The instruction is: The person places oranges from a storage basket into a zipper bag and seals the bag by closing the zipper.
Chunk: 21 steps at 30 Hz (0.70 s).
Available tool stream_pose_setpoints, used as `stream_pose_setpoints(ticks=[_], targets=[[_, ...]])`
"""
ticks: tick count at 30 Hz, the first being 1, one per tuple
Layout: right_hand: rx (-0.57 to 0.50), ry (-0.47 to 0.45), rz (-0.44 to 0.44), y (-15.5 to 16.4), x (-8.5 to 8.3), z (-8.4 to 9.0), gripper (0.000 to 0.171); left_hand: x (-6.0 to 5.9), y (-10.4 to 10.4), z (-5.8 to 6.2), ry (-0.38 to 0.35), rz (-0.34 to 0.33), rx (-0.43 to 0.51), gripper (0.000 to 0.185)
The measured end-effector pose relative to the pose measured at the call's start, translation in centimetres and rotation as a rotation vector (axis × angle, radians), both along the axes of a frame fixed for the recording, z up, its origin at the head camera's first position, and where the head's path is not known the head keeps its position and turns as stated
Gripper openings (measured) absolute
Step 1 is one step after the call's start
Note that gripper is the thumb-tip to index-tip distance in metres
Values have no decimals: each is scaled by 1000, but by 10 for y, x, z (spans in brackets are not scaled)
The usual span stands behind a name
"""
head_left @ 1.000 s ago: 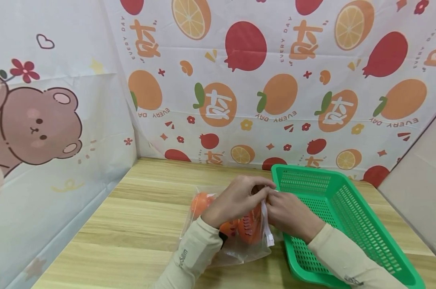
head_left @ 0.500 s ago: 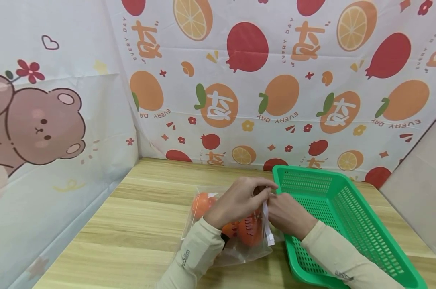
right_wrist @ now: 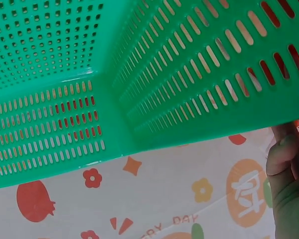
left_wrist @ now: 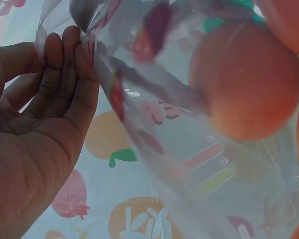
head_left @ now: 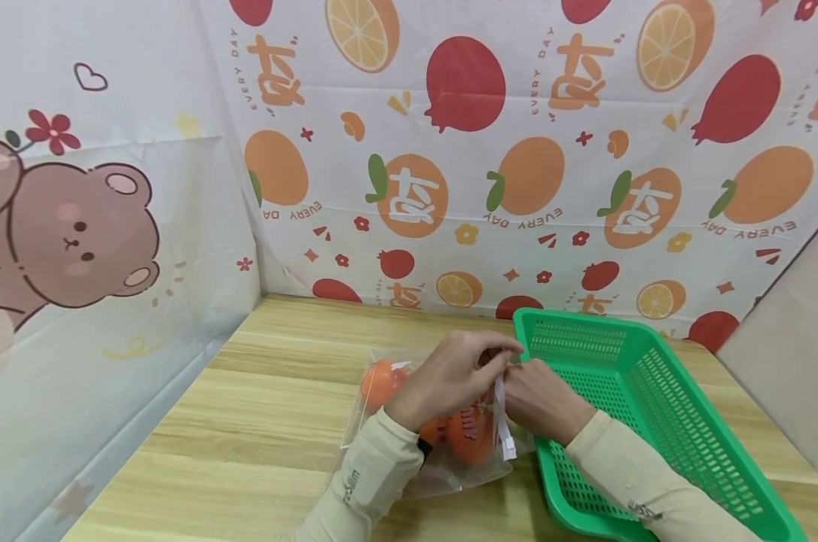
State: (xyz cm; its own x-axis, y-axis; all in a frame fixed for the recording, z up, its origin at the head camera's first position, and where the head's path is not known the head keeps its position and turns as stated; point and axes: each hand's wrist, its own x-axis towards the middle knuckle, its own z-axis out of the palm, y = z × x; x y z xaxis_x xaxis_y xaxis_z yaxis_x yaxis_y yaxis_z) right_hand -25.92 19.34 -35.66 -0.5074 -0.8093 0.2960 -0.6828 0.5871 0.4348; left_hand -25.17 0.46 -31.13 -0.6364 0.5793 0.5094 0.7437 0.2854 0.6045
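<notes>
A clear zip bag (head_left: 450, 478) with a white slider (head_left: 509, 448) stands on the table, holding several round orange things (head_left: 380, 382), some with dark printed marks. In the left wrist view one smooth orange ball (left_wrist: 249, 82) shows through the plastic. My left hand (head_left: 450, 376) reaches over the bag and pinches its top edge near the zip strip. Meeting it there, my right hand (head_left: 544, 399) grips the same edge with curled fingers, its fingertips mostly hidden. The right wrist view catches only part of the right hand (right_wrist: 291, 174) at the frame's edge.
A green perforated plastic basket (head_left: 694, 421) stands on the wooden table (head_left: 246, 421) right beside the bag, under my right forearm. Fruit-printed cloth (head_left: 463, 165) hangs behind the table. A bear-printed cloth (head_left: 178, 361) covers the left side.
Both hands stay at the bag's top edge. The right hand has turned slightly, its wrist shifting a little left, and the orange things have shifted slightly.
</notes>
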Motion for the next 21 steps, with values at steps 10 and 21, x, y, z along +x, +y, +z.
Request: stream_pose_setpoints(ticks=[10,21], targets=[[-68,-34,58,1,-5,-1,23,0,2,1,11,2,1,23],[-128,-174,101,0,-4,-2,12,-2,4,-3,24,-8,-28,21]])
